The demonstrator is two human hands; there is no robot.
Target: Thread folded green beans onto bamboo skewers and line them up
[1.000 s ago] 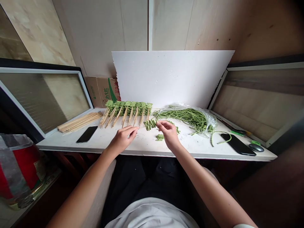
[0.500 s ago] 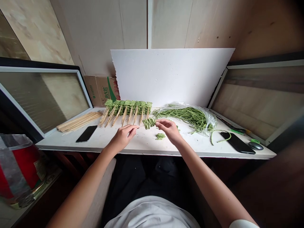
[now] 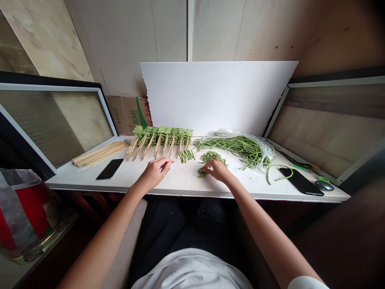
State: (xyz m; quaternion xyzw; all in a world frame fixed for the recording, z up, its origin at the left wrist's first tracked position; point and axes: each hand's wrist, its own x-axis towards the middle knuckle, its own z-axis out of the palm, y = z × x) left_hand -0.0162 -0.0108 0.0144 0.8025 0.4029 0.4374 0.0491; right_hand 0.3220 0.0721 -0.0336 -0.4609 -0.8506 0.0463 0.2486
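My left hand (image 3: 155, 173) pinches the bare end of a thin bamboo skewer whose far end carries a row of short green bean pieces (image 3: 186, 155), held just above the white table (image 3: 180, 182). My right hand (image 3: 217, 169) is lowered onto a small pile of cut bean pieces (image 3: 210, 157), fingers curled over them; whether it grips any is hidden. Behind lies a row of finished bean skewers (image 3: 162, 138).
A bundle of bare bamboo skewers (image 3: 100, 153) and a black phone (image 3: 110, 169) lie at the left. A plastic bag of long green beans (image 3: 240, 147), a second phone (image 3: 300, 181), and scissors (image 3: 300, 165) lie at the right. A white board (image 3: 216, 96) leans behind.
My right hand let go of the skewer's bean end and dropped down to the pile of cut pieces. The left hand kept the skewer and lowered it slightly.
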